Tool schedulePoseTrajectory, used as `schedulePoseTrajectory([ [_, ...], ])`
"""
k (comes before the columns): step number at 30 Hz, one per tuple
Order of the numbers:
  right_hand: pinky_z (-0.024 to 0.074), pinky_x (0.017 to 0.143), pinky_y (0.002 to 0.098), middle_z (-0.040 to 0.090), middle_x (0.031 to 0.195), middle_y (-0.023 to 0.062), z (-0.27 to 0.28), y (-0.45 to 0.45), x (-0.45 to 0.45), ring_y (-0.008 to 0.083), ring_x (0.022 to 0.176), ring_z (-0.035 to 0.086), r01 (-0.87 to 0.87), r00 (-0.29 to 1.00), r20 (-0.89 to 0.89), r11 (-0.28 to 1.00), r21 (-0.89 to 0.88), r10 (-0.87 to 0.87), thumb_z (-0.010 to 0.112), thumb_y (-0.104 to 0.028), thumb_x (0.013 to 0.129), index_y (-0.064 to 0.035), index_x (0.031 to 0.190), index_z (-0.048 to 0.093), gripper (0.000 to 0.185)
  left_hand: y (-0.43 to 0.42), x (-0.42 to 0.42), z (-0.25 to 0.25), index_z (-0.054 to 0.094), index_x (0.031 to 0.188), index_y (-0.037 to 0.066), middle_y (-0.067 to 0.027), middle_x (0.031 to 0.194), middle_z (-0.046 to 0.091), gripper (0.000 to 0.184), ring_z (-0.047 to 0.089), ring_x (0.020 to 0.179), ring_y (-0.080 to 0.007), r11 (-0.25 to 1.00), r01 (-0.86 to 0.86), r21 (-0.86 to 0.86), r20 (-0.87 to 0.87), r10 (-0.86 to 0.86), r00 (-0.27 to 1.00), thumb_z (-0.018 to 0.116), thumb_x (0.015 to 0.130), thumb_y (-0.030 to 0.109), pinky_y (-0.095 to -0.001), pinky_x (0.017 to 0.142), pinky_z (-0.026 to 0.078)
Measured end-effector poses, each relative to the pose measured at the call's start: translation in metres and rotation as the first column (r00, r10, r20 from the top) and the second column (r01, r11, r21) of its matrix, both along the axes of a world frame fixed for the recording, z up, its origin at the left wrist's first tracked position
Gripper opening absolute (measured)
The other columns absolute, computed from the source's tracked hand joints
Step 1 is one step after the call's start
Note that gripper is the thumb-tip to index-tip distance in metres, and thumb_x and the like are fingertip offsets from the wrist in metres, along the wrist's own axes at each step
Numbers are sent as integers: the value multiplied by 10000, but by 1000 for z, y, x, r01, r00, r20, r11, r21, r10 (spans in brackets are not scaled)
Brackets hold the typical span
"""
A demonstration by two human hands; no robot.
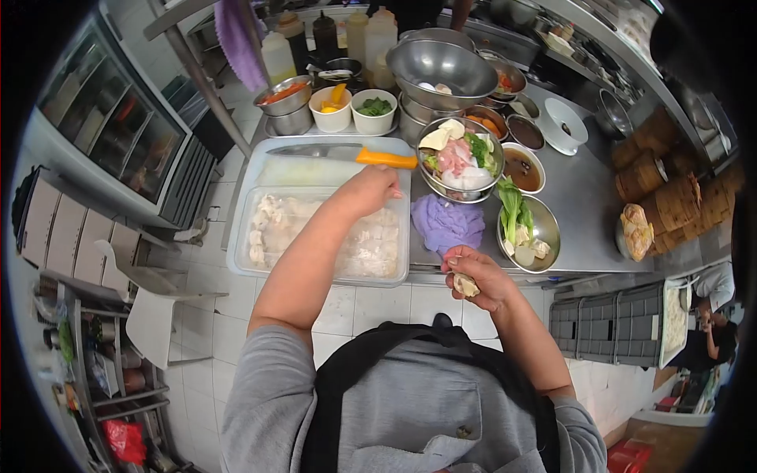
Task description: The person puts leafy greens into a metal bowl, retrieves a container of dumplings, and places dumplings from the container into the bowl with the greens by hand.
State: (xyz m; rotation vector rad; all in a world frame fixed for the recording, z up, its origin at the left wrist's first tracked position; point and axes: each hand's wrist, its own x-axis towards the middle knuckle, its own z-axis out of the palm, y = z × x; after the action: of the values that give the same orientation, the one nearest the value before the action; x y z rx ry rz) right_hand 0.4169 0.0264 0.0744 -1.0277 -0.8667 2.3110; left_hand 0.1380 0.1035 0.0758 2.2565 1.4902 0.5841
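My left hand (378,189) is over a clear plastic tub (241,272) holding many pale wontons (272,236). Its fingers curl downward just below the orange handle of a knife (386,159); what they hold, if anything, is hidden. The knife lies across the far end of the tub on a translucent lid or board. In front of my body, my right hand (489,276) pinches a small wrinkled wonton (466,285). Close beyond it lies a crumpled purple cloth (448,224). A steel bowl (552,236) with bok choy (514,209) and pale pieces stands to its right.
A bowl of raw meat and greens (460,158) stands beyond the cloth, beside a bowl of brown broth (522,169). Behind are a large steel bowl (441,67), white tubs of vegetables (374,114) and squeeze bottles (381,39). Bamboo steamers (670,201) are stacked at right.
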Motion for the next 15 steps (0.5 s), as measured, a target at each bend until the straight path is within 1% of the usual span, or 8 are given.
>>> schedulePoseTrajectory([
  [5,471,472,275,590,846,40,1,-6,2,132,624,588,28,998,49,999,-15,-27,610,-157,851,-76,1014,523,202,-14,-2,35,561,848,5,-145,876,567,146,552,835,-314,995,-40,94,47,36,998,627,805,129,-376,735,441],
  [6,474,472,279,590,842,41,3,-4,0,134,612,587,35,997,63,999,-3,-34,609,-157,852,-74,1015,523,203,-19,-4,46,557,858,3,-143,876,565,135,550,827,-312,985,-58,161,96,43,994,620,808,112,-369,731,442],
  [7,485,530,278,584,861,41,5,-1,-2,131,672,587,2,999,47,1000,14,-3,608,-161,851,-65,1034,524,223,-25,-7,59,553,868,1,-140,875,562,125,548,818,-310,970,-80,229,144,48,988,612,811,94,-363,727,443],
  [8,485,530,278,584,861,41,6,3,-7,131,672,587,-5,999,42,1000,9,5,608,-161,851,-65,1034,524,223,-33,-10,73,553,868,1,-140,875,562,125,548,818,-310,971,-86,224,140,56,989,612,811,94,-363,727,443],
  [10,481,607,266,576,909,41,10,13,-21,120,751,576,-44,996,84,991,124,34,608,-165,853,-60,1065,524,251,-52,-17,99,557,906,3,-129,864,548,109,544,783,-275,932,-79,354,218,0,976,589,823,66,-330,713,445],
  [11,467,649,250,567,951,49,15,18,-33,119,824,556,-80,989,138,981,179,56,600,-161,839,-37,1143,507,341,-58,-22,107,557,906,3,-129,864,548,109,544,783,-275,933,-77,352,212,1,977,589,823,66,-330,713,445],
  [13,485,748,290,564,1021,74,14,29,-61,166,891,574,-129,983,163,941,312,81,575,-147,846,-16,1174,502,361,-63,-32,119,568,951,6,-99,846,531,122,532,756,-217,865,-53,499,230,-73,971,567,836,46,-284,683,433],
  [15,490,756,306,550,1084,92,32,31,-89,184,918,575,-192,971,198,927,322,132,552,-128,829,-6,1220,478,417,-59,-40,121,575,958,1,-70,841,520,124,513,743,-160,872,-73,485,265,-67,962,556,840,32,-249,659,413],
])
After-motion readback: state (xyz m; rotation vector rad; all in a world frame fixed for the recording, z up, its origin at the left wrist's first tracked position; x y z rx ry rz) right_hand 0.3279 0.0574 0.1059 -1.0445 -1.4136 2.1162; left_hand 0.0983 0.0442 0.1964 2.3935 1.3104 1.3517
